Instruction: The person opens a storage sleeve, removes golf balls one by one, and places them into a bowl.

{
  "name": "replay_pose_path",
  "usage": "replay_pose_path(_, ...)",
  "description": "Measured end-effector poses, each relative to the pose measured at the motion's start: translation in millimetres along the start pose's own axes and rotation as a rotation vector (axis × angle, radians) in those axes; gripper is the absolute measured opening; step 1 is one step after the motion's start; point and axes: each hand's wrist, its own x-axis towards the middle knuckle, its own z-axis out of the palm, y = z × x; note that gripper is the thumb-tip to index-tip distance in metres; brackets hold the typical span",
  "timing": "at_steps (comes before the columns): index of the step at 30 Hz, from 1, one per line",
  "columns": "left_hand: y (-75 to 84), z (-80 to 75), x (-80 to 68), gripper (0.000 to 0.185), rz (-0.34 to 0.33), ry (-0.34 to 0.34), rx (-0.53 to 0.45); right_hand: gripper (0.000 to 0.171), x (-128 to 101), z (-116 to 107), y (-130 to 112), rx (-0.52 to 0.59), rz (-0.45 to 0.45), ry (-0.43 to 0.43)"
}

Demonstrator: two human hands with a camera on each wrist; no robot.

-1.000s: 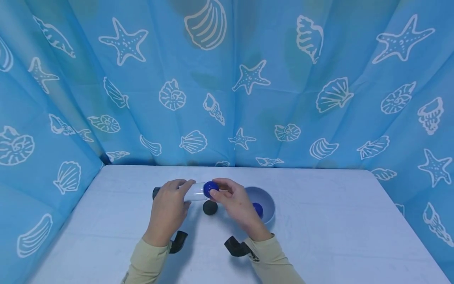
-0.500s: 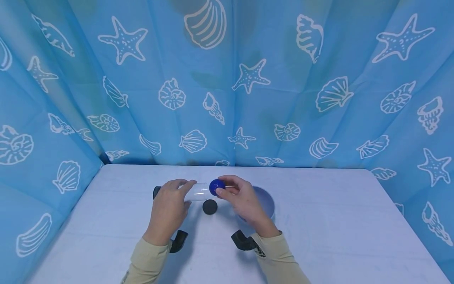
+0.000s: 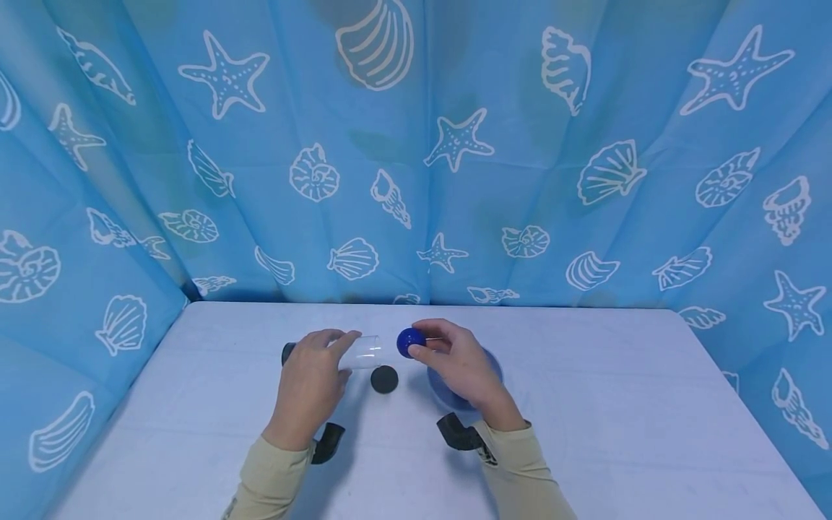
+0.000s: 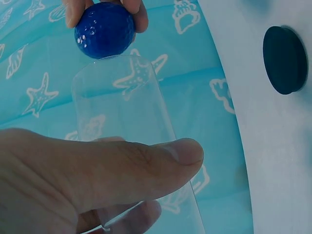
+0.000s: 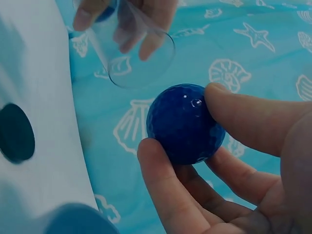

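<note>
In the lower middle of the head view, the left hand (image 3: 310, 375) holds a clear plastic tube (image 3: 361, 351) that lies nearly level above the table, with its open mouth pointing toward the right of the frame. The thumb and the fingers are curled around the tube, as the left wrist view shows: the thumb (image 4: 146, 165) crosses the transparent wall and one fingertip is seen through it from behind. A dark end of the tube shows just left of this hand.

The right hand (image 3: 463, 365) pinches a dark blue dimpled ball (image 3: 410, 341) between the thumb and the fingertips. The ball is in the air, just to the right of the open mouth of the tube, near it but not touching; a small gap shows between them in the head view. In the right wrist view the ball (image 5: 184, 124) fills the centre of the frame, and the mouth of the tube (image 5: 141, 61) is in the upper left, apart from it.

On the white table (image 3: 585, 404), below the gap between tube and ball, lies a round black cap (image 3: 384, 378). A light blue round bowl (image 3: 489, 365) stands under and behind the right hand, mostly hidden by it. A blue curtain with white shells and starfish (image 3: 455, 144) fills the upper part of the frame.
</note>
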Motion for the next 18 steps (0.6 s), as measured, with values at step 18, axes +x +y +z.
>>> replay_pose_path(18,-0.3,0.4,-0.6,0.059,-0.005,-0.003,-0.019,0.044,2.1,-20.7,9.4,-0.111,0.005,0.012)
